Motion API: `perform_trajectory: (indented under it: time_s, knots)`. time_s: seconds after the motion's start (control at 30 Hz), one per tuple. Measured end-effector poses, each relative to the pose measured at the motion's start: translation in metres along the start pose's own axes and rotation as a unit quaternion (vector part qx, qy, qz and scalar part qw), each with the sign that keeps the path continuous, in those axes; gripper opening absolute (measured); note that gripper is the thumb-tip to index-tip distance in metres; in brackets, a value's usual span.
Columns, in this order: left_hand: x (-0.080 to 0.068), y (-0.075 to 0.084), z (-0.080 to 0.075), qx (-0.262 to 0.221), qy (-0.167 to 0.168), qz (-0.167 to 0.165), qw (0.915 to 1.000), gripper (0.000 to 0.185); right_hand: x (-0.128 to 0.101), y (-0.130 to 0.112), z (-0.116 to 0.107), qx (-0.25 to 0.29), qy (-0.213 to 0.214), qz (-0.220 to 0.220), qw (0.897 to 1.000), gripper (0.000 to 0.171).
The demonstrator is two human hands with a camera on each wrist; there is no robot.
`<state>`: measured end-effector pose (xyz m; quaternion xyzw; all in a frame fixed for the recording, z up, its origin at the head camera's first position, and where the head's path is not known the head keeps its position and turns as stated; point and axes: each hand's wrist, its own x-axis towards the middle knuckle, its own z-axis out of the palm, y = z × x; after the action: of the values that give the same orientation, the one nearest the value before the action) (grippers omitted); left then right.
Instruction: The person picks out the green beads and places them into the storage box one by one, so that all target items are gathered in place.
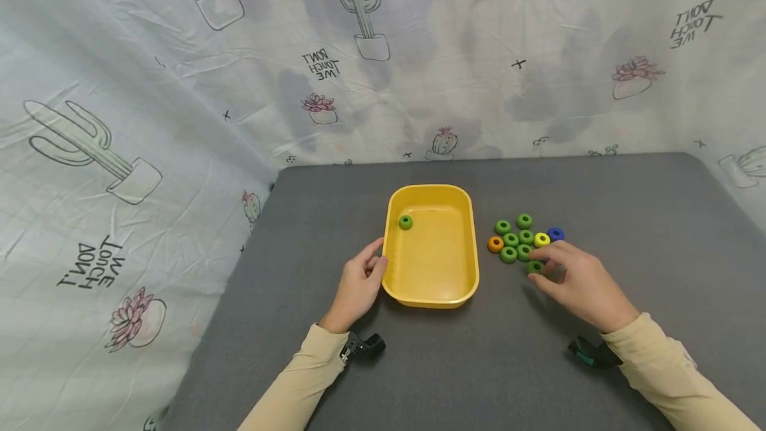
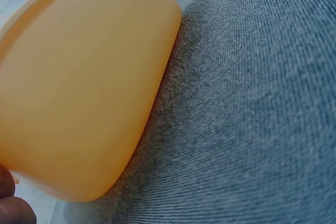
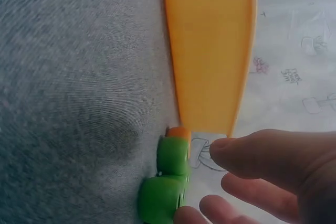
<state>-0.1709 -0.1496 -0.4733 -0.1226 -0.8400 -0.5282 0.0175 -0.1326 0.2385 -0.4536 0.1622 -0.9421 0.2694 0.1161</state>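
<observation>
A yellow tray point(image 1: 431, 271) with rounded corners lies on the table, one green ring point(image 1: 405, 222) inside it. My left hand point(image 1: 358, 285) holds the tray's left edge with thumb and fingers; in the left wrist view the tray's outer wall point(image 2: 89, 87) fills much of the picture. My right hand point(image 1: 577, 281) is over the near end of a cluster of rings, thumb and fingers apart around a green ring point(image 1: 534, 267). In the right wrist view a gap shows between the thumb point(image 3: 247, 153) and the green ring point(image 3: 160, 198) on the table.
Right of the tray, several more green rings point(image 1: 510, 239) lie close together with an orange ring point(image 1: 495, 244), a yellow ring point(image 1: 541, 239) and a blue ring point(image 1: 555, 234). A grey cloth covers the table point(image 1: 335, 211). Behind it hangs a white printed curtain point(image 1: 431, 72).
</observation>
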Motion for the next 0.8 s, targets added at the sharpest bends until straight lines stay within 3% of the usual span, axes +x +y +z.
perform_trajectory:
  time_s: [0.17, 0.8]
  knots:
    - [0.0, 0.0, 0.0, -0.006, -0.001, 0.003, 1.0, 0.045, -0.001, 0.004, 0.003, -0.017, 0.019, -0.012, 1.0, 0.035]
    - [0.0, -0.002, 0.0, -0.006, 0.002, 0.013, 0.9999, 0.045, -0.003, 0.011, 0.016, -0.023, 0.021, -0.055, 0.998, 0.039]
